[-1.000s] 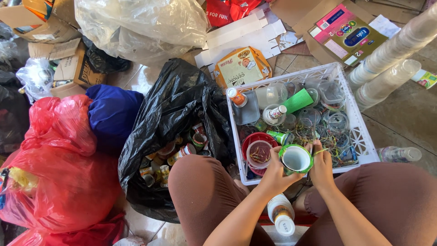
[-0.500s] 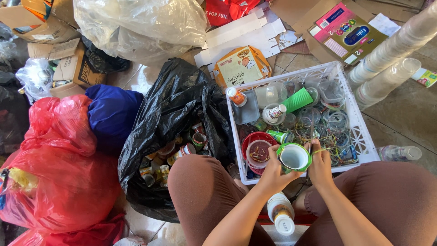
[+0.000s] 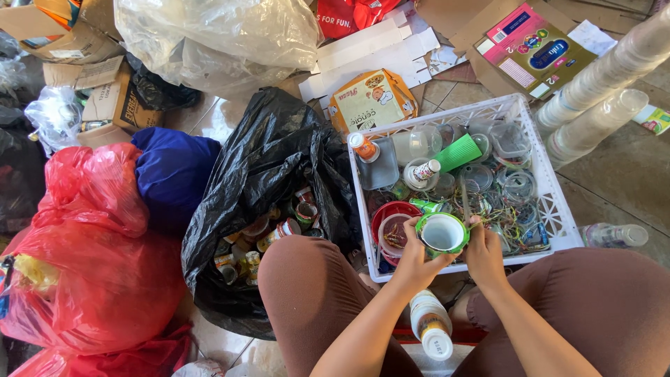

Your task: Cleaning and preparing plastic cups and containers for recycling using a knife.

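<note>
Both hands hold a small green-rimmed white cup (image 3: 442,232) over the near edge of a white plastic crate (image 3: 544,202). My left hand (image 3: 414,262) cups it from below and the left. My right hand (image 3: 483,253) grips its right side, fingers on the rim. The crate holds clear lids, small bottles, a green cup (image 3: 458,152), a red bowl (image 3: 389,213) and tangled bands. A white bottle (image 3: 431,323) lies between my knees.
An open black bag (image 3: 269,181) full of small cups stands left of the crate. Red bags (image 3: 91,265) and a blue bag (image 3: 171,174) lie further left. Stacked clear cups (image 3: 600,77) rest at the right, flattened cardboard boxes (image 3: 370,101) behind, a clear bottle (image 3: 614,235) beside the crate.
</note>
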